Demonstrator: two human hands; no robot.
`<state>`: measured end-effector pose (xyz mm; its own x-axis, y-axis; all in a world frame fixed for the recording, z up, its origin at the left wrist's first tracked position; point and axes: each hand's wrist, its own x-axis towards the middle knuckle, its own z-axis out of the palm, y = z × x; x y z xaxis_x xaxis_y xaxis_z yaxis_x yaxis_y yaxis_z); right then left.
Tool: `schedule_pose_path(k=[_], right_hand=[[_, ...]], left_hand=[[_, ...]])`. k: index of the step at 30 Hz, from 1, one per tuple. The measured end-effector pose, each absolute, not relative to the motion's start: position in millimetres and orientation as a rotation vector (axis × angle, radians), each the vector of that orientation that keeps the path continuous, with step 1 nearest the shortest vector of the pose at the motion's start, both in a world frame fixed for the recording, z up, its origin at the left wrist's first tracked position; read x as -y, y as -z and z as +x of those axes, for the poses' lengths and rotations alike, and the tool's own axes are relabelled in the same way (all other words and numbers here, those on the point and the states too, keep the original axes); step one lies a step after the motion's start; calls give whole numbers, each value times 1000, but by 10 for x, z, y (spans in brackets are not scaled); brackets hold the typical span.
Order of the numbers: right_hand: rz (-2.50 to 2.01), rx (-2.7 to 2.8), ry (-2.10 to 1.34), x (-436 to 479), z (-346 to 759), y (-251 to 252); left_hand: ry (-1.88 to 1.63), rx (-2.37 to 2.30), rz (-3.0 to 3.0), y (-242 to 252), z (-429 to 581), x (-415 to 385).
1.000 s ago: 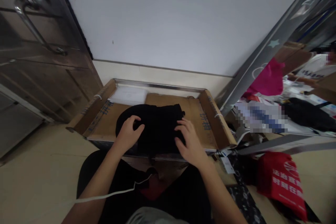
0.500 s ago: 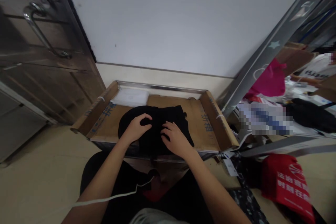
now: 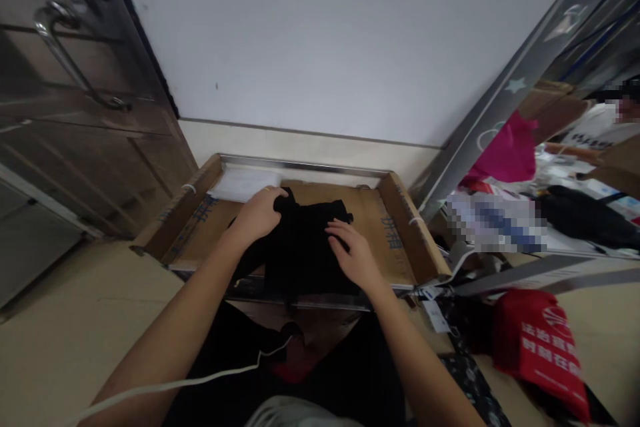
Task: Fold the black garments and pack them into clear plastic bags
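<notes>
A black garment (image 3: 305, 247), partly folded, lies on the cardboard-lined table in front of me; its exact kind does not show. My left hand (image 3: 259, 215) pinches its upper left part and lifts the cloth a little, fingers closed on the fabric. On the garment's right side rests my right hand (image 3: 353, 250), palm down with the fingers spread and flat. The cloth's near edge hangs at the table's front edge.
Cardboard walls (image 3: 420, 233) stand at both sides of the cardboard surface (image 3: 367, 203). A white packet (image 3: 245, 183) lies at the back left. At right are a grey post (image 3: 500, 100), a cluttered table and a red bag (image 3: 540, 347). A white cord (image 3: 210, 379) crosses my lap.
My left hand has closed on the garment's left part and raised it up and inward. My right hand has shifted slightly right on the cloth.
</notes>
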<state>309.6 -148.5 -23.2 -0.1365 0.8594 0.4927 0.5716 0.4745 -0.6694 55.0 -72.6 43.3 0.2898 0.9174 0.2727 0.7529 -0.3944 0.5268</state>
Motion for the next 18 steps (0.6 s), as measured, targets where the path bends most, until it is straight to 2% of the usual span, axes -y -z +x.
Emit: schedule_pose_path(k=[9, 18], right_hand=[[-1284, 1108, -721, 1330, 3457, 564], [-1258, 1068, -831, 1334, 3508, 652]], left_hand=[[-489, -1410, 2496, -608, 1236, 979], [-305, -1384, 2487, -311, 1732, 1207]])
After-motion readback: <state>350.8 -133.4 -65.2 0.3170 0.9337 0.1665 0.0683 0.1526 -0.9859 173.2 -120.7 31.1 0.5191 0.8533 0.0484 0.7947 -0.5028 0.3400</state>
